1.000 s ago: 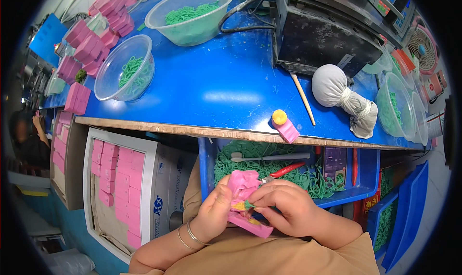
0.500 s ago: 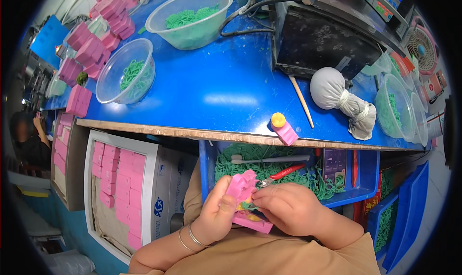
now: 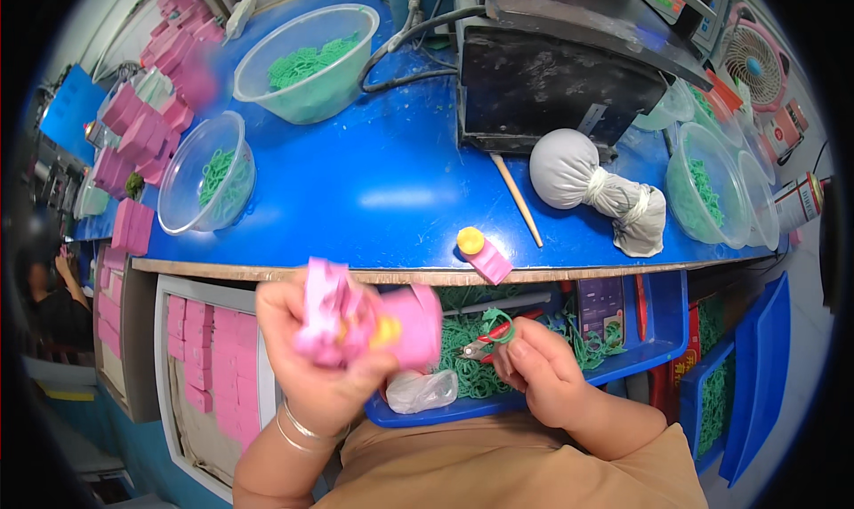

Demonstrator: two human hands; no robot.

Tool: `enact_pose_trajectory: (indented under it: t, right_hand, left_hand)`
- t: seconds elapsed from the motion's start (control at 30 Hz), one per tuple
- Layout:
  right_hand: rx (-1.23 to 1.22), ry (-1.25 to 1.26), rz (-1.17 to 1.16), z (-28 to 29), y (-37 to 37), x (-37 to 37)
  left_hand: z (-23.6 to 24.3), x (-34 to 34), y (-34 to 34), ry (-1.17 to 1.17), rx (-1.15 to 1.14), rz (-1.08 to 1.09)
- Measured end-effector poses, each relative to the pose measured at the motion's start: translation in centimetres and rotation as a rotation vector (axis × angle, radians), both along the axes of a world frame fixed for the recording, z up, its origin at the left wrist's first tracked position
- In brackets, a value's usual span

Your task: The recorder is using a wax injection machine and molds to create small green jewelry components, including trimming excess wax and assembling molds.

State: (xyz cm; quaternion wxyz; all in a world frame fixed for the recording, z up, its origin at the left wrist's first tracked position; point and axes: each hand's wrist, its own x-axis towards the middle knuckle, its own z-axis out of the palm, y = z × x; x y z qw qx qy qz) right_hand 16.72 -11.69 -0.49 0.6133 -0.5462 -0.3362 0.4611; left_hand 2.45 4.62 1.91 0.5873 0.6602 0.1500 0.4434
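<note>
My left hand grips a pink rubber mold, blurred by motion and folded open, with yellow patches inside. To its right, my right hand pinches a small looped green wax piece between thumb and fingers. Both hands are above a blue tray heaped with green wax pieces. Red-handled pliers lie on that heap, partly behind the right hand's wax piece. A crumpled clear plastic bag is at the tray's near left, below the mold.
On the blue table stand a large bowl and a smaller bowl of green pieces. A yellow-topped pink block, a wooden stick and a tied cloth pouch lie nearer the black machine. Pink molds fill a box at left.
My hands have moved apart. The left has lifted the mold up and leftward, while the right has drawn the green wax piece away from it. The plastic bag has come into sight.
</note>
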Motion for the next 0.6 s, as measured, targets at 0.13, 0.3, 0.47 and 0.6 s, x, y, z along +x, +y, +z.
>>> enact_pose_trajectory:
  t: [0.13, 0.3, 0.47, 0.6]
  right_hand:
    - [0.073, 0.147, 0.092, 0.0, 0.1, 0.0]
    - [0.022, 0.170, 0.119, 0.3, -0.1, 0.3]
    - [0.053, 0.024, 0.148, 0.5, 0.2, 0.2]
    - [0.134, -0.398, 0.215, 0.4, 0.7, 0.0]
  left_hand:
    - [0.3, 3.1, 2.3, 0.160, 0.224, 0.138]
    - [0.7, 2.0, 1.6, 0.326, 0.792, 0.350]
    - [-0.8, -0.1, -4.0, 0.222, -0.080, -0.191]
    - [-1.9, -0.1, -5.4, 0.214, -0.374, -0.309]
